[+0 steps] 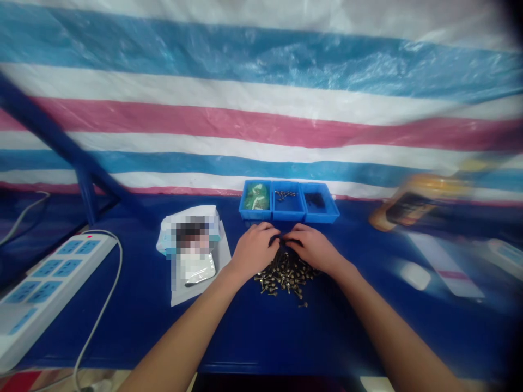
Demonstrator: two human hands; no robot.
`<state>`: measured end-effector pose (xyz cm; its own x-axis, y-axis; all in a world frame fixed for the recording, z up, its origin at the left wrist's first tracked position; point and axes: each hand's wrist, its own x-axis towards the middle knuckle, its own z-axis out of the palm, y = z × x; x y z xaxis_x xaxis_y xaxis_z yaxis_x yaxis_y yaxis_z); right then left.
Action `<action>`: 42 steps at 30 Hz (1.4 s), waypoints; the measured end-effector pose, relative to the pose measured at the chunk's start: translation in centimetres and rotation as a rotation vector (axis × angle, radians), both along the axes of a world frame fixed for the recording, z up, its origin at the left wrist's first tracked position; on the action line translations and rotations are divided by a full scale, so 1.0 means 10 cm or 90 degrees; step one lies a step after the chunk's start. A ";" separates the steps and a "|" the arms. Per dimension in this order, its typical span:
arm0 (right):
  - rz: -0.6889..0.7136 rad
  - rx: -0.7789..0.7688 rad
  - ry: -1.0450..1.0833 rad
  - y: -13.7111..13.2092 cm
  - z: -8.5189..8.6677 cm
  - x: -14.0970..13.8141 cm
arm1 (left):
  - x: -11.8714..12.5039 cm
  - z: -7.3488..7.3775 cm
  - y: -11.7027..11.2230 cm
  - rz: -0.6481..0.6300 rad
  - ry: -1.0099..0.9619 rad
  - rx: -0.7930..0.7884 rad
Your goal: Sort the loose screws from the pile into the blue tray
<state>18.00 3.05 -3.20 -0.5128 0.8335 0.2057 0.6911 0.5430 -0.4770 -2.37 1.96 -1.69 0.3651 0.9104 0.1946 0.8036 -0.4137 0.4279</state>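
**A:** Hands?

**B:** Left hand and right hand side by side, curled inward, knuckles up, neither spread flat, meeting just above the far edge of a heap of small screws.

**A:** Holding anything?

**B:** Perhaps a dark sliver between them, though the view is poor; a grip on it impossible to confirm.

**A:** And the work in hand?

**B:** Right at the heap, on a blue workbench, with both hands together at its 12 o'clock edge.

**A:** Beyond the hands?

**B:** At 12 o'clock, a blue three-compartment tray: green packets in the left compartment, a few screws in the middle, dark small parts in the right.

**A:** Sides?

**B:** At 10 o'clock, a smartphone on white paper, beside a pixelated packet; at 9 o'clock, a white power strip. At 3 o'clock, a blurred white computer mouse — and at 2 o'clock, a blurred orange object.
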 end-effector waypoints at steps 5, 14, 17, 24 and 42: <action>0.000 -0.002 0.071 -0.01 0.06 0.02 | 0.02 0.02 0.01 -0.005 -0.053 0.011; -0.017 0.008 0.246 -0.10 0.21 -0.04 | 0.09 0.13 -0.02 -0.047 -0.225 -0.023; -0.029 0.022 0.267 -0.11 0.22 -0.04 | 0.09 0.16 -0.03 -0.042 -0.276 -0.040; -0.059 0.008 0.303 -0.13 0.19 -0.06 | 0.07 0.18 -0.01 -0.056 -0.389 -0.146; -0.065 -0.091 0.231 -0.16 0.30 -0.04 | 0.07 0.16 0.05 0.043 -0.629 -0.331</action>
